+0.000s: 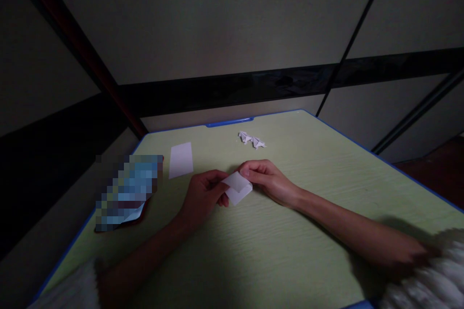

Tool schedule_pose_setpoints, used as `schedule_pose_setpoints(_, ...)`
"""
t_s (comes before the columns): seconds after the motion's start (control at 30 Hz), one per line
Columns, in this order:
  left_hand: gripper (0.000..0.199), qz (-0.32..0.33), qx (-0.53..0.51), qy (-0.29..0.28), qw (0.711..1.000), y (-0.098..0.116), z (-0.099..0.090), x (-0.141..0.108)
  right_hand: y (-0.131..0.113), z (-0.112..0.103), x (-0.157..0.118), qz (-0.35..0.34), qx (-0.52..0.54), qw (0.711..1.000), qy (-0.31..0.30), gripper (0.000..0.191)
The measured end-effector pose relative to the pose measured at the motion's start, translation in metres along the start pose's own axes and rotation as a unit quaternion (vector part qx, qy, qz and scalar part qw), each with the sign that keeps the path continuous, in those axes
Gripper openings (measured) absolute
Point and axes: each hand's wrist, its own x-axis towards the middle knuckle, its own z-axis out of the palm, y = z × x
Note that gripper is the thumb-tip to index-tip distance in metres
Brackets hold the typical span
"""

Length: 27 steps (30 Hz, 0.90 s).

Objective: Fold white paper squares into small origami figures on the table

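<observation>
A small piece of white paper (237,188), folded over on itself, is held between both hands above the middle of the table. My left hand (204,196) pinches its left side, thumb on top and fingers underneath. At the upper right edge, my right hand (270,179) grips the same paper between thumb and fingers. Beyond the hands lie two small folded-paper figures, one (244,137) beside the other (257,143). To the left rests a flat white sheet of paper (181,160).
A pale green table (319,251) with a blue edge spreads beneath my hands. On its left side lies a blurred-out flat device (132,193) with a dark red rim. Behind the table stand grey panels (232,19) with a black band.
</observation>
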Motion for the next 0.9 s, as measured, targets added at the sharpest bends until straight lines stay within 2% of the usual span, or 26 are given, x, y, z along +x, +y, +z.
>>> schedule_pose_setpoints(0.23,0.008,-0.012,-0.012,0.018,1.000,0.0029,0.0016,-0.0004,-0.0021,0.0012,-0.0011,-0.007,0.017,1.000,-0.013,0.023)
schedule_pose_setpoints(0.4,0.009,-0.009,-0.005,0.010,1.000,0.0048,0.0012,-0.0006,-0.0054,0.0040,-0.0016,0.010,0.018,1.000,-0.003,0.021)
schedule_pose_setpoints(0.7,0.018,0.007,0.010,-0.016,1.000,0.0033,0.0007,-0.0008,-0.0072,0.0050,-0.0016,0.039,-0.069,0.997,-0.006,0.032)
schedule_pose_setpoints(0.9,0.022,0.011,0.011,-0.028,0.999,0.0015,0.0001,0.0007,-0.0049,0.0046,-0.0022,0.043,-0.077,0.996,-0.023,0.036)
